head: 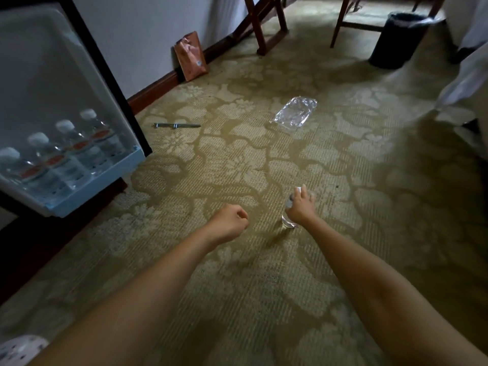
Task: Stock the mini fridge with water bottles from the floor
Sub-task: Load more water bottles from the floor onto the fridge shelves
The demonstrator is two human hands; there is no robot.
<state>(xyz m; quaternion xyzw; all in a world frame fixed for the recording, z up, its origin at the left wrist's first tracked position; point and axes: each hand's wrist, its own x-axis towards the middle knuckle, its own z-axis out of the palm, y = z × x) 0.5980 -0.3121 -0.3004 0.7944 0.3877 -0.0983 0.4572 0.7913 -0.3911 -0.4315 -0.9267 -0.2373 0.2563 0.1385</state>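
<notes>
The right hand (301, 206) wraps around the middle of a water bottle (288, 222) low over the patterned floor (237, 154), with the cap pointing away from the person. Whether the bottle rests on the carpet or is lifted cannot be told. The left hand (229, 223) is curled into an empty fist near it. Four bottles (66, 154) stand in the fridge door shelf (87, 191) to the left. The clear bottle looks full, so probably fairly heavy, smooth and slightly squeezable; a firm grip round the body suits it.
</notes>
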